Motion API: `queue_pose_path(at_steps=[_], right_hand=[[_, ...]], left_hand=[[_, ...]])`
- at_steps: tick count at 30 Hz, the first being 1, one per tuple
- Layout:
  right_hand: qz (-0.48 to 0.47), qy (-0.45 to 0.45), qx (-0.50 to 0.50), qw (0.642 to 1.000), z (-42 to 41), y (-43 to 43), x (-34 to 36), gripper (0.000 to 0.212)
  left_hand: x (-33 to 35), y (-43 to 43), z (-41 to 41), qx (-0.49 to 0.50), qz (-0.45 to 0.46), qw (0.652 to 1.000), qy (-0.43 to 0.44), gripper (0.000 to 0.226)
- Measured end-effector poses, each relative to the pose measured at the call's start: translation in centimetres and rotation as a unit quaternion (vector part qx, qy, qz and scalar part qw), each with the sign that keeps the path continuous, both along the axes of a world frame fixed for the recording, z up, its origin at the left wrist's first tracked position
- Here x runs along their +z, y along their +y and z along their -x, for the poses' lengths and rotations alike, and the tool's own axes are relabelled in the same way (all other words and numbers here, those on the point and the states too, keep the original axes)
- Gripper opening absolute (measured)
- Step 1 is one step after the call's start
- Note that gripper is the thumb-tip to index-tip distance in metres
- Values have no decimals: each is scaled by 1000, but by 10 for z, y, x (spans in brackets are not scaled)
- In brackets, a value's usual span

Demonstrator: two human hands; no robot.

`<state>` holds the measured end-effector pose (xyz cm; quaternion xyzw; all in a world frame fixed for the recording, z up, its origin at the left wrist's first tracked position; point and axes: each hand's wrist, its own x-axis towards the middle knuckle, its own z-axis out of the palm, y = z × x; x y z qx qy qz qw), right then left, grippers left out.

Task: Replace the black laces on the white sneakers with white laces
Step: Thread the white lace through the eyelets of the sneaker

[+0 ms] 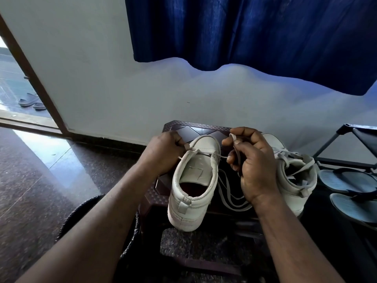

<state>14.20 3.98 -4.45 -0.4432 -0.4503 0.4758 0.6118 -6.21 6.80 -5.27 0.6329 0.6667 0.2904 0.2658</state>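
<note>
Sneaker (193, 180): white, on the stool (201, 127), heel toward the camera and hanging over the near edge, tongue bare apart from one lace crossing.
Lace (232, 137): white; crosses the eyelets nearest the toe, both ends held, the slack lying in loops on the stool between the two shoes.
Left hand (163, 150): fingers curled, pinching one lace end at the sneaker's left edge.
Right hand (251, 162): raised just right of the sneaker; thumb and fingers pinch the other part of the lace, which loops over the fingertips.
Second sneaker (293, 170): white, white-laced, on the stool behind the right hand.
Curtain (244, 37): blue, hanging above on the wall.
Sandals (346, 180): dark pair, at right.
</note>
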Motion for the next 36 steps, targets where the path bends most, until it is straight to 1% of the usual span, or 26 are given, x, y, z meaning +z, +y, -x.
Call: queue_pose_path(at_steps=[2, 4, 5, 7, 10, 12, 13, 17, 19, 22, 26, 29, 31, 33, 36], right_hand=[[1, 11, 0, 1000, -1, -1, 3, 21], [-3, 28, -1, 1000, -4, 0, 10, 20], [-6, 37, -3, 999, -5, 0, 14, 20], [-19, 49, -11, 999, -8, -2, 27, 18], [-38, 40, -21, 998, -9, -12, 52, 17], [-52, 20, -14, 998, -10, -18, 77, 16], [-65, 3, -6, 998, -12, -20, 93, 16], [-116, -97, 18, 988, -16, -21, 167, 16], [-127, -133, 22, 983, -17, -20, 200, 16], [-122, -152, 20, 981, -17, -21, 243, 16], [-147, -171, 16, 974, -15, -35, 288, 17], [-174, -173, -2, 969, -15, -45, 307, 18], [-172, -176, -4, 969, -14, -51, 305, 19], [-149, -186, 2, 971, -13, -58, 290, 20], [-97, -201, 9, 975, -12, -64, 251, 22]], left_hand=[[0, 0, 4, -4, 7, 999, -42, 16], [3, 1, 7, -11, 16, 994, -105, 15], [6, 2, 8, -13, 21, 988, -149, 13], [17, -1, 8, -17, 19, 968, -251, 9], [41, -14, 3, -34, 18, 917, -396, 9], [63, -22, -2, -42, 25, 890, -454, 13], [78, -24, -4, -43, 21, 886, -462, 13], [154, -31, -8, -41, -24, 891, -452, 16], [192, -36, -12, -42, -44, 896, -440, 18], [242, -44, -19, -49, -68, 904, -418, 21], [284, -56, -20, -52, -115, 931, -343, 27], [297, -67, -16, -50, -128, 941, -309, 28], [293, -73, -12, -41, -130, 954, -268, 32], [279, -76, -6, -27, -116, 972, -202, 36], [242, -74, 5, -18, -71, 994, -85, 32]])
